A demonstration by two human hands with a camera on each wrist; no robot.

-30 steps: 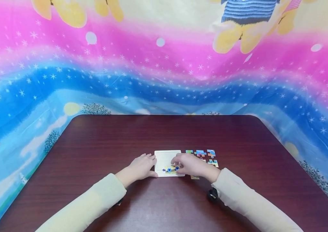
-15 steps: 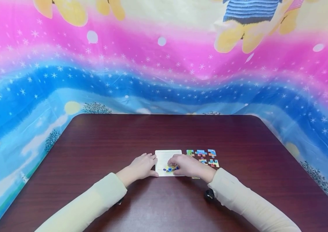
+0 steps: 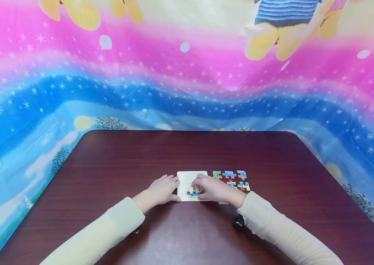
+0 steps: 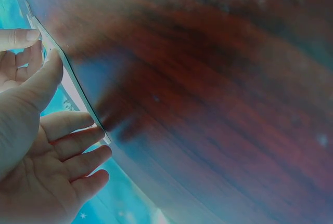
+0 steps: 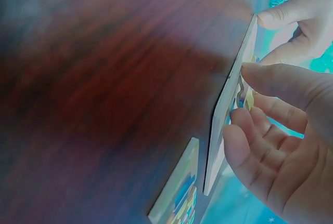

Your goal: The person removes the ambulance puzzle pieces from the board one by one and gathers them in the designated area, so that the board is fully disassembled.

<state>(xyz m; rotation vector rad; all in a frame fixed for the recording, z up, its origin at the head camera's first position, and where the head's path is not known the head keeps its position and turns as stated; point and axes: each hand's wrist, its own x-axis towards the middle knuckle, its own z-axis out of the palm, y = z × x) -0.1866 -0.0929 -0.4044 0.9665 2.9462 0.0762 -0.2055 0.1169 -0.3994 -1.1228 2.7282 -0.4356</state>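
Note:
A shallow white puzzle tray point(image 3: 187, 181) lies on the table, with brightly printed puzzle pieces point(image 3: 193, 192) in its lower part. My left hand point(image 3: 157, 190) rests against the tray's left side, fingers extended along its edge and thumb at the near corner. Over the tray's right half, my right hand point(image 3: 218, 190) has thumb and fingers curled on a puzzle piece point(image 5: 250, 101). That piece is mostly hidden by the hand in the head view; its yellow part shows between the fingers in the right wrist view.
To the tray's right lie several loose puzzle pieces point(image 3: 229, 174) in rough rows, some partly covered by the right hand. The dark reddish wooden table point(image 3: 134, 154) has rounded far corners. A patterned cloth point(image 3: 187, 92) hangs around it.
My right hand has shifted slightly left over the tray, with the fingers staying at the piece. My left hand keeps its place at the tray's edge.

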